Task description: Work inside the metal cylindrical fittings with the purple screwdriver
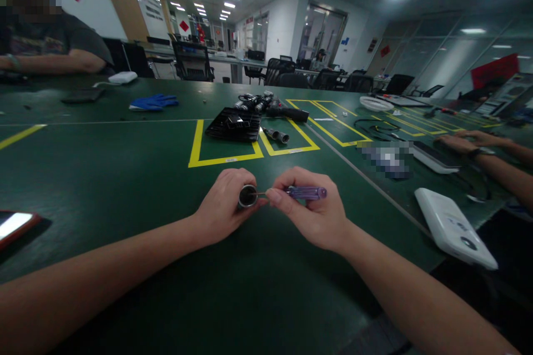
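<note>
My left hand [222, 205] is closed around a short grey tubular part [248, 196], its round open end turned toward me. In my right hand [310, 213] is a screwdriver [306, 193] with a clear purple handle, pinched near the front of the handle. Its thin shaft points left and reaches the mouth of the tube; whether the tip touches anything inside is hidden. Both hands are held close together above the green table [266, 288]. Beyond them, two similar grey tubular parts [278, 136] lie inside a yellow-taped box.
Past my hands lie a black ribbed tray [233, 125], a heap of metal parts [256, 101] and a black cylinder [293, 115]. A blue glove [154, 102] is farther left. At right are a white device [453, 227] and another person's hands [458, 143]. A phone [16, 224] lies at left.
</note>
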Demonstrator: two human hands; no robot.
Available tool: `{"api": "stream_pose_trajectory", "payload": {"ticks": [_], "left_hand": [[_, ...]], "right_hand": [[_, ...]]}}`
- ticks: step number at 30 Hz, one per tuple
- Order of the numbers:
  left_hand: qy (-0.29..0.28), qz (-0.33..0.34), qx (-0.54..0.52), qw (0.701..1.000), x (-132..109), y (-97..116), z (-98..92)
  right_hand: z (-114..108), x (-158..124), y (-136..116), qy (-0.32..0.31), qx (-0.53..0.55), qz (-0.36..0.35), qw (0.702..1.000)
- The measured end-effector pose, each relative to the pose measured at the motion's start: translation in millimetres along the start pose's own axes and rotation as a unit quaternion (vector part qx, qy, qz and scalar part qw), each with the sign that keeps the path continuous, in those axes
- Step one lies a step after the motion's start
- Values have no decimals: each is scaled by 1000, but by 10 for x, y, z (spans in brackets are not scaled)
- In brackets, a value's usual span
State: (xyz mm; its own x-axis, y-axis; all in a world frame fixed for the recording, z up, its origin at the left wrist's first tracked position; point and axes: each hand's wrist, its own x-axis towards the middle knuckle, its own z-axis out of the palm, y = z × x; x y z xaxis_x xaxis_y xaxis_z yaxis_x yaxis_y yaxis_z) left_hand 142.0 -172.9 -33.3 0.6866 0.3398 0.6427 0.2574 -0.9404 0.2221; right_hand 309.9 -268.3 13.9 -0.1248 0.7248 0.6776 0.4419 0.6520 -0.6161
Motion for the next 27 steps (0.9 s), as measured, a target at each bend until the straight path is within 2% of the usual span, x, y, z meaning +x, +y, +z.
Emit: {"api": "stream_pose_trajectory", "payload": {"ticks": [9, 15, 27], "left_hand": [[5, -1, 9, 1000, -2, -4, 2], [12, 9, 17, 1000, -4, -2, 12], [3, 21, 18, 1000, -4, -5, 26]], "right_hand": [[-3, 5, -4, 4, -10, -3, 1000], [-2, 13, 4, 4, -6, 44, 999], [9, 21, 20, 8, 93, 125, 988]]}}
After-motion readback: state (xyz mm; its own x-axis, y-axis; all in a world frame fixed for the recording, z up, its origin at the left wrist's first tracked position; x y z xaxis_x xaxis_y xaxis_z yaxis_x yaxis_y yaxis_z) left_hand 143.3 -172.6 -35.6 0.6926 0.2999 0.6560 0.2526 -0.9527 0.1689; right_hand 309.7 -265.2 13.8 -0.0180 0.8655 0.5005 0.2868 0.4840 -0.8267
